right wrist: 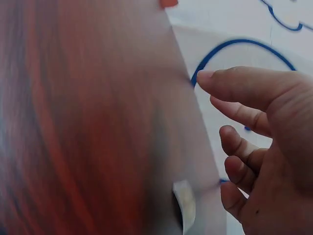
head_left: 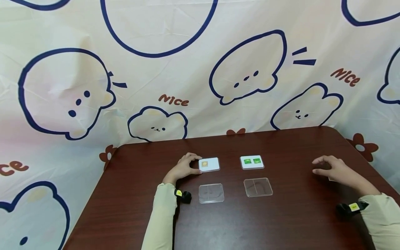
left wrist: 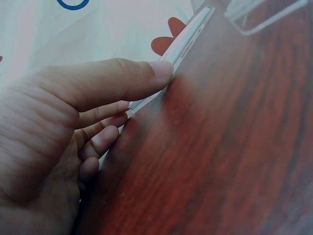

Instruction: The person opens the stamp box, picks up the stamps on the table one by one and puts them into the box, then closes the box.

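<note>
My left hand (head_left: 194, 163) pinches the left edge of a white tray (head_left: 210, 164) that holds one orange piece. In the left wrist view the thumb (left wrist: 156, 71) lies on the tray's rim (left wrist: 188, 39) and the fingers curl against its edge. A second white tray (head_left: 251, 162) with two green pieces sits to the right. Two clear lids (head_left: 211, 193) (head_left: 258, 187) lie flat in front of the trays. My right hand (head_left: 317, 166) hovers far right with loosely curled fingers, holding nothing. Under it lies a small pale piece (right wrist: 185, 205).
The dark red-brown table (head_left: 281, 222) has rounded corners, and its right edge runs close to my right hand. A cream cloth (head_left: 156, 69) printed with blue-outlined cartoon animals hangs behind and around it. Both forearms wear cream sleeves with wrist cameras.
</note>
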### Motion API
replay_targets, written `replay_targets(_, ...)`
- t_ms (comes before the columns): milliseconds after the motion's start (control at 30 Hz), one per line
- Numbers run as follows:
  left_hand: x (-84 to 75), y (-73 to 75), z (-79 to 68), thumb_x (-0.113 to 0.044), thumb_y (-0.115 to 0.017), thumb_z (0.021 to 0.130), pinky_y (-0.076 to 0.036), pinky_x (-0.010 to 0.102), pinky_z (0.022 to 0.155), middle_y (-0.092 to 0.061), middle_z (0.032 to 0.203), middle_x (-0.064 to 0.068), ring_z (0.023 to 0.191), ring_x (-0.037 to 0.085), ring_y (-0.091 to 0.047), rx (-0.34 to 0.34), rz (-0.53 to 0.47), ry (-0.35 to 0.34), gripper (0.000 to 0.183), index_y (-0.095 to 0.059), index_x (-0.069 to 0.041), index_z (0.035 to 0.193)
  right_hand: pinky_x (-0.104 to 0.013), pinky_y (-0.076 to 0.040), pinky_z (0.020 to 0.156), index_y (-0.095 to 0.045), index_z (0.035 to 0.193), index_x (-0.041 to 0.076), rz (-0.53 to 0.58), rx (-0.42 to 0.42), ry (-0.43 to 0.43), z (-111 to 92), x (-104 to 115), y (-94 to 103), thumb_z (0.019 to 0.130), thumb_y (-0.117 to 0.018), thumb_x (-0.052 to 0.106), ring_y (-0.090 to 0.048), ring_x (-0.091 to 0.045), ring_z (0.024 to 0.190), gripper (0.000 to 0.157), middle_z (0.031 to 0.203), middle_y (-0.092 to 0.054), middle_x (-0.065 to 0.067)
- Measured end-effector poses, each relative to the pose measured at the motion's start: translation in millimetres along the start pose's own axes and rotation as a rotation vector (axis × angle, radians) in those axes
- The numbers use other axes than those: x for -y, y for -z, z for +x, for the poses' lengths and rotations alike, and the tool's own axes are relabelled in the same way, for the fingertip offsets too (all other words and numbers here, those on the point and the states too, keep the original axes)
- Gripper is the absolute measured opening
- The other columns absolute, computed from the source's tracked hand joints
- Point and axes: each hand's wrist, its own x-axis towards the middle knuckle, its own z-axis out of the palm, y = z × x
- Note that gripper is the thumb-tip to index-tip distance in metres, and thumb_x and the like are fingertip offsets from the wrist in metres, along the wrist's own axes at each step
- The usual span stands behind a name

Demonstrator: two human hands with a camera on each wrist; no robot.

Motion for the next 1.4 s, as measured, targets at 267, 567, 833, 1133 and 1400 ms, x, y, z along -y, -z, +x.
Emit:
replay_targets(267,1.5,-0.3,-1.2,-0.026,-0.08,0.078,-0.034,0.051,0.106,-0.045,0.14,0.004,0.128,0.027,-0.039,-0.003,0.013,-0.004,0.056,-0.06,-0.021,0.13,-0.023,-0.045,0.063,-0.059,0.117,-0.006,-0.013,0.04,-0.017,-5.2,-23.8,2.4,0.091,-0.067,0.026,-0.049,-0.001,0.079,0.043,0.11,-0.062,-0.022)
replay_targets(567,0.2,-0.6,0.8,-0.026,-0.08,0.079,-0.033,0.051,0.106,-0.044,0.14,0.004,0.129,0.028,-0.038,-0.003,0.016,-0.015,0.056,-0.06,-0.021,0.131,-0.019,-0.043,0.068,-0.06,0.12,-0.005,-0.035,0.052,0.03,-12.3,-37.6,6.4,0.09,-0.067,0.028,-0.04,0.016,0.089,0.045,0.119,-0.058,-0.027)
replay_targets(833,0.1,0.1,-0.3,-0.026,-0.08,0.079,-0.033,0.052,0.106,-0.044,0.141,0.003,0.129,0.028,-0.037,0.002,0.009,-0.013,0.056,-0.059,-0.021,0.131,-0.018,-0.04,0.067,-0.057,0.12,-0.008,-0.035,0.058,-0.009,-20.0,-39.8,8.7,0.089,-0.07,0.025,-0.042,0.012,0.082,0.047,0.113,-0.059,-0.023)
replay_targets(1133,2.4,0.2,0.3,-0.026,-0.08,0.079,-0.033,0.052,0.106,-0.045,0.14,0.003,0.128,0.028,-0.038,-0.001,0.016,-0.015,0.056,-0.06,-0.022,0.131,-0.02,-0.039,0.065,-0.061,0.11,-0.003,-0.046,0.018,-0.011,-26.0,-40.9,6.1,0.083,-0.075,0.024,-0.043,0.006,0.076,0.041,0.098,-0.06,-0.007)
replay_targets(1400,1.9,-0.1,0.8,-0.024,-0.08,0.079,-0.033,0.051,0.106,-0.045,0.14,0.002,0.128,0.027,-0.038,-0.001,0.008,-0.006,0.055,-0.06,-0.021,0.13,-0.018,-0.041,0.066,-0.062,0.109,-0.005,-0.033,0.024,0.004,-27.7,-45.8,6.4,0.086,-0.072,0.022,-0.043,0.009,0.077,0.037,0.1,-0.061,-0.005)
